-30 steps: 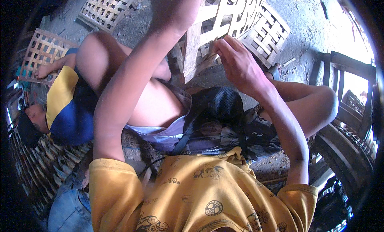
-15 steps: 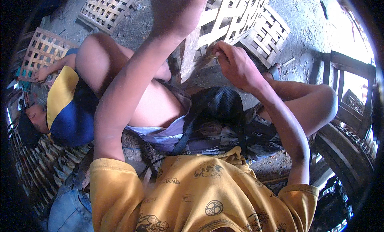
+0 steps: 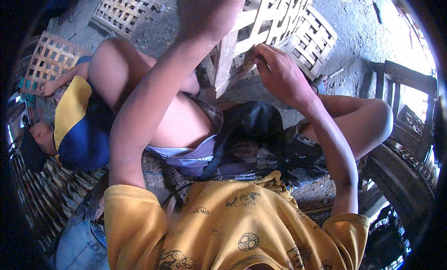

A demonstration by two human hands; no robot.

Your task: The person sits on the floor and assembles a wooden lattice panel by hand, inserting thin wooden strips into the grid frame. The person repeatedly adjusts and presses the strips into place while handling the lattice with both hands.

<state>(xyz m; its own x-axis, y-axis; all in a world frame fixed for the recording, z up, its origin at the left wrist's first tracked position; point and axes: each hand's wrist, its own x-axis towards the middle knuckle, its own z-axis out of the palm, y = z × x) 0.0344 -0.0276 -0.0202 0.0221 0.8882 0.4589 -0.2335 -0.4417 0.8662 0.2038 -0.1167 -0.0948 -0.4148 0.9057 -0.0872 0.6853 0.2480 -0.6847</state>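
A woven panel of pale bamboo strips on a wooden frame (image 3: pixel 226 65) stands tilted in front of me, its lower corner pointing down between my legs. My left hand (image 3: pixel 212 11) is at the top edge beside the panel's left side; its fingers are cut off or hidden. Close to the panel's lower edge, my right hand (image 3: pixel 281 74) is closed, thumb and fingers pinched together. What the pinch holds is too small and dim to name. A brownish, blurred strip-like shape shows by the fingertips.
Another woven panel (image 3: pixel 316 41) lies behind, to the right. A third panel (image 3: pixel 123 11) lies on the floor at the far left. Beside me on the left, a person in a blue and yellow shirt (image 3: pixel 77 116) holds a woven panel (image 3: pixel 51 60). A wooden chair-like frame (image 3: pixel 409 79) stands at right.
My right hand has shifted slightly right, its fingertips a little higher against the panel. The panel's lower corner has moved slightly right. My left hand has hardly moved.
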